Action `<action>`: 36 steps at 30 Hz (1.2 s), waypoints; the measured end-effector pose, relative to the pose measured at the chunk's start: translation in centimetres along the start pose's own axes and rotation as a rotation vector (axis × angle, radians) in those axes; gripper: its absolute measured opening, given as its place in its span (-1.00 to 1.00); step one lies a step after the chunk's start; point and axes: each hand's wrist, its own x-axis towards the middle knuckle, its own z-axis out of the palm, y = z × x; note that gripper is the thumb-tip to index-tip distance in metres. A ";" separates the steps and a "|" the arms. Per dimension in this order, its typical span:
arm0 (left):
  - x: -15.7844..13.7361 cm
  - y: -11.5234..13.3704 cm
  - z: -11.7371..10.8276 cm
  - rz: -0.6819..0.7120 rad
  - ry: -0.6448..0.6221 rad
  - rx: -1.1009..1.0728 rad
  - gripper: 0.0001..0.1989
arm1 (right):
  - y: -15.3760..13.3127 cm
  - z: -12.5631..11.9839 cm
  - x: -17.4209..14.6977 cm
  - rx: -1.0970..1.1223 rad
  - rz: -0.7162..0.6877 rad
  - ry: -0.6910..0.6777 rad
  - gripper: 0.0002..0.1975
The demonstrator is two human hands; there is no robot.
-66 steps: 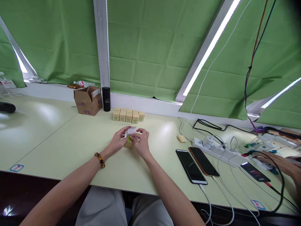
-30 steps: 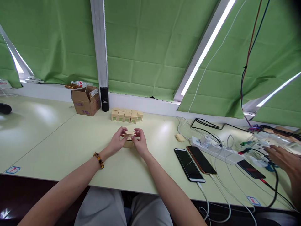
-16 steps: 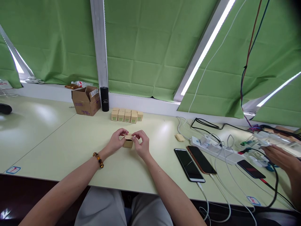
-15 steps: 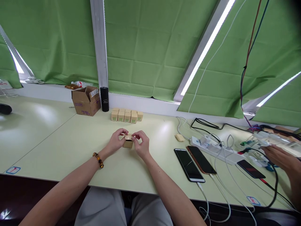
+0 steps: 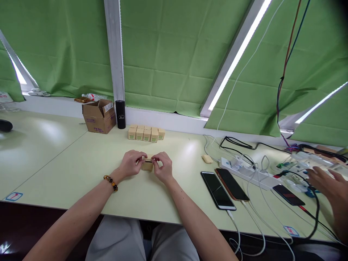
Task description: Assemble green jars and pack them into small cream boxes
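Note:
A small brown cardboard box (image 5: 147,166) stands on the table between my two hands, its top flap almost down with a narrow dark slit left at the front edge. My left hand (image 5: 131,162) grips the box's left side with thumb and fingertips. On the opposite side, my right hand (image 5: 163,167) pinches the right edge near the flap. Beyond them, several similar small boxes (image 5: 147,135) with green-framed labels stand in a tight group near the wall.
A larger open carton (image 5: 99,117) and a black tumbler (image 5: 120,114) stand at the back left. To the right lie a white-edged phone (image 5: 218,190), a dark phone (image 5: 232,184), a power strip (image 5: 248,173) and tangled cables. Another person's hand (image 5: 324,183) is at the far right.
The box's flap has come down, narrowing its opening to a slit. My left hand has turned slightly, its fingers now nearer the front edge. The other person's hand has shifted.

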 end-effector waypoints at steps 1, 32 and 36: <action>0.0 0.0 0.0 0.001 0.001 0.004 -0.78 | 0.0 0.0 0.0 -0.006 -0.010 -0.006 -0.89; 0.6 0.4 -0.2 -0.453 -0.141 0.239 -0.74 | 3.6 -1.9 0.9 -0.356 0.692 -0.179 -0.87; 0.6 0.4 -0.1 -0.449 -0.147 0.262 -0.73 | 3.7 -2.1 1.1 -0.350 0.731 -0.212 -0.84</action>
